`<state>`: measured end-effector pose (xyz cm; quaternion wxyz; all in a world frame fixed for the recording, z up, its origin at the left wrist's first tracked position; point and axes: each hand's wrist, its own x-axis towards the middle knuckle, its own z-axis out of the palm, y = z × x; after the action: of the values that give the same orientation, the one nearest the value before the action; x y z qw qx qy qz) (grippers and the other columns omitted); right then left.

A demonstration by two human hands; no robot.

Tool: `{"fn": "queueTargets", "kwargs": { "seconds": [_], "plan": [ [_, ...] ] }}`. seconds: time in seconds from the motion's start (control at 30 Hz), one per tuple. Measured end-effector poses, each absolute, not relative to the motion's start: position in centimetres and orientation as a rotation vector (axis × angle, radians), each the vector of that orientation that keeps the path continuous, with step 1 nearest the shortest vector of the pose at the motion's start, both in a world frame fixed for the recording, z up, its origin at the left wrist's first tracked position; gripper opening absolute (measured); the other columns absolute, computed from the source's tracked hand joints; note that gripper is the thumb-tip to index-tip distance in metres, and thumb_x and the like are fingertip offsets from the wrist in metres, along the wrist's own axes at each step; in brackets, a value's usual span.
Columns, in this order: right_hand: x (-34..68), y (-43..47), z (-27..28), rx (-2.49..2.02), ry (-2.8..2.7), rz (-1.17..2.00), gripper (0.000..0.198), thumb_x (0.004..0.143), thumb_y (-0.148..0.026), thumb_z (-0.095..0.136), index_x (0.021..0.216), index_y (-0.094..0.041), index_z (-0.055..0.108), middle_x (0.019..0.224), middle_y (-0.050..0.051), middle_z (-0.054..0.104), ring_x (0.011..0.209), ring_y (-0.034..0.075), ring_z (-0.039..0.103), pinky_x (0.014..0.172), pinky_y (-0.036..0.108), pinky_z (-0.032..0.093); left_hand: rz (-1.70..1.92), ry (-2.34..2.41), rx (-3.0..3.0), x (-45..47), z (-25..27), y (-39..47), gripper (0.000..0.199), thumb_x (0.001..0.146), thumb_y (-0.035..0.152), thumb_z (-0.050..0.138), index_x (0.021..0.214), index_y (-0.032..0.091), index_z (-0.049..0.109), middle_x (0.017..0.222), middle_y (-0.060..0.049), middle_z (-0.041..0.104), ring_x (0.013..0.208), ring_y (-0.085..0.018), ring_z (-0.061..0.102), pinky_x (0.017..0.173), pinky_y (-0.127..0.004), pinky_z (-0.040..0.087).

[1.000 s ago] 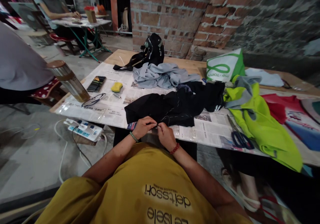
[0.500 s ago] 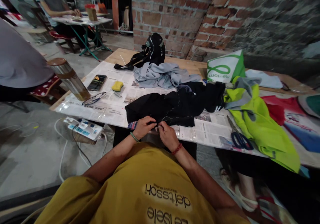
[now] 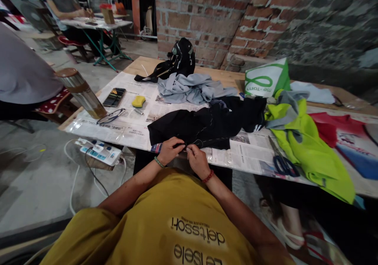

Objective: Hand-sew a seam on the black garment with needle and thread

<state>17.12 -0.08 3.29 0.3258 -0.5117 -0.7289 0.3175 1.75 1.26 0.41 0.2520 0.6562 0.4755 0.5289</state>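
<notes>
A black garment (image 3: 189, 125) with white stitching lines lies along the near edge of the table. My left hand (image 3: 170, 151), with a green bead bracelet, pinches the garment's near edge. Close beside it, my right hand (image 3: 197, 159), wearing a red bracelet, has thumb and finger pressed together at the same edge. A pale thread (image 3: 201, 142) loops over the cloth just beyond my right fingers. Whatever my right fingertips pinch is too small to make out.
On the newspaper-covered table (image 3: 132, 131) stand a steel flask (image 3: 85, 95), phone (image 3: 114, 97), glasses (image 3: 111, 116) and yellow sponge (image 3: 138, 101). Scissors (image 3: 283, 164) lie right, beside a neon-yellow garment (image 3: 313, 154). Behind are grey cloth (image 3: 191, 88) and a black bag (image 3: 184, 56). A power strip (image 3: 100, 152) hangs below left.
My hands keep almost the same place at the garment's edge, with only a slight shift of the fingers. The seated person at the far table has moved their hands a little.
</notes>
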Motion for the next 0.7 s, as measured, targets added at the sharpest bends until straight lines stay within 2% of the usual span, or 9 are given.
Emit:
{"fn": "queueTargets", "kwargs": {
  "seconds": [0.17,0.37,0.57,0.7],
  "plan": [
    [16.8,-0.1,2.9,-1.349,-1.852,0.861,0.023,0.086,-0.030,0.038,0.076,-0.019,0.055,0.059,0.000,0.054,0.060,0.014,0.051,0.057,0.023,0.035,1.405,1.238,1.753,1.6,0.7,1.3,0.011,0.078,0.019,0.061,0.083,0.017,0.070,0.083,-0.004,0.067,0.076,-0.013,0.062,0.071,-0.024,0.050],
    [16.6,0.0,2.0,-1.324,-1.792,0.859,0.021,0.086,-0.033,0.039,0.075,-0.019,0.052,0.056,-0.003,0.048,0.055,0.012,0.045,0.055,0.023,0.034,1.353,1.198,1.715,1.4,0.8,1.5,0.010,0.079,0.020,0.062,0.082,0.015,0.070,0.080,-0.004,0.065,0.076,-0.012,0.060,0.071,-0.023,0.049],
    [16.5,0.2,1.7,-1.317,-1.749,0.854,0.023,0.085,-0.034,0.038,0.066,-0.021,0.043,0.053,-0.004,0.042,0.053,0.011,0.041,0.053,0.023,0.032,1.300,1.076,1.785,1.5,0.9,1.6,0.010,0.079,0.020,0.062,0.080,0.015,0.070,0.077,-0.004,0.064,0.074,-0.012,0.059,0.069,-0.023,0.047],
    [16.5,0.3,1.9,-1.282,-1.703,0.941,0.019,0.085,-0.033,0.039,0.075,-0.020,0.048,0.056,-0.004,0.047,0.053,0.011,0.045,0.054,0.023,0.036,1.290,1.114,1.768,1.3,1.1,1.6,0.011,0.079,0.020,0.061,0.084,0.015,0.070,0.081,-0.004,0.065,0.077,-0.013,0.060,0.072,-0.023,0.048]
  ]
}}
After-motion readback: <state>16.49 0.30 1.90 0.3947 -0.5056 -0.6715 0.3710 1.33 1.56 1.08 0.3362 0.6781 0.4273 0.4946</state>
